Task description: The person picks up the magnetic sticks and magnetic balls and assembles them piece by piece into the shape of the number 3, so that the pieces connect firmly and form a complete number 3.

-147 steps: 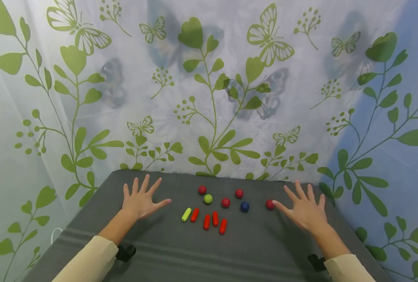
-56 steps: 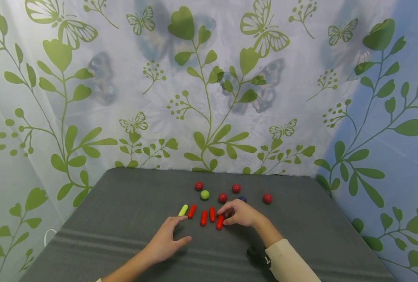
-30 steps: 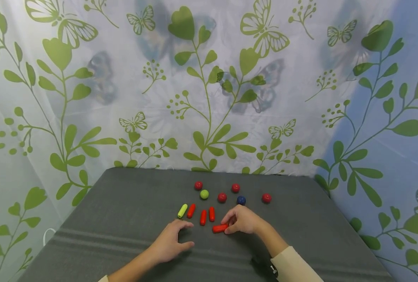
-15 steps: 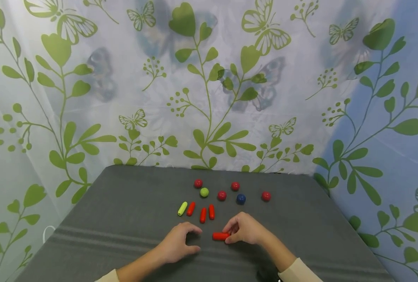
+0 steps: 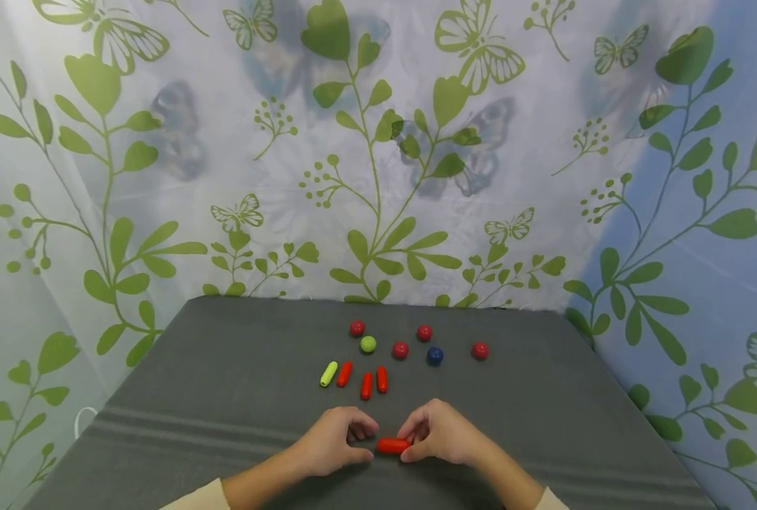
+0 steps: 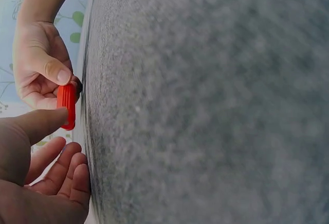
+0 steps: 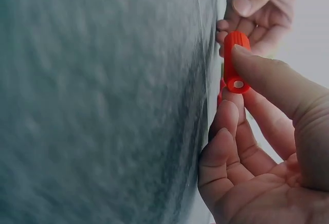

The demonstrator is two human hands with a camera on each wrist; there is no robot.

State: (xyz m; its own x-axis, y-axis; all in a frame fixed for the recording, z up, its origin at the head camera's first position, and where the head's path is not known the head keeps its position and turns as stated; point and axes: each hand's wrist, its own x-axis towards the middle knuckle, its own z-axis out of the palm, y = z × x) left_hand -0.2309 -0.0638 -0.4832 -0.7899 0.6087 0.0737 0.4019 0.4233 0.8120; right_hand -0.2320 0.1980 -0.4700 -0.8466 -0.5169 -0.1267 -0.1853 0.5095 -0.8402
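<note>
A red ribbed tube-shaped bead (image 5: 391,445), with a hole visible in its end in the right wrist view, is pinched between thumb and fingers of my right hand (image 5: 445,435). It lies sideways near the front of the table. My left hand (image 5: 330,443) is just left of it, fingers loosely curved and thumb apart, holding nothing. In the left wrist view the left thumb overlaps the bead (image 6: 66,98); the right wrist view shows a small gap between them. Behind the hands lie three red tubes (image 5: 366,386) and a yellow-green tube (image 5: 329,374).
Further back on the grey cloth-covered table (image 5: 244,354) are several red balls (image 5: 400,350), a green ball (image 5: 368,344) and a dark blue ball (image 5: 435,355). A curtain with leaves and butterflies (image 5: 378,177) hangs behind the table. A white loop (image 5: 83,418) shows at the left edge.
Both hands came in from the sides. The right hand took the rightmost red tube, turned it sideways and brought it toward the front. The left hand moved right, close to the tube's free end.
</note>
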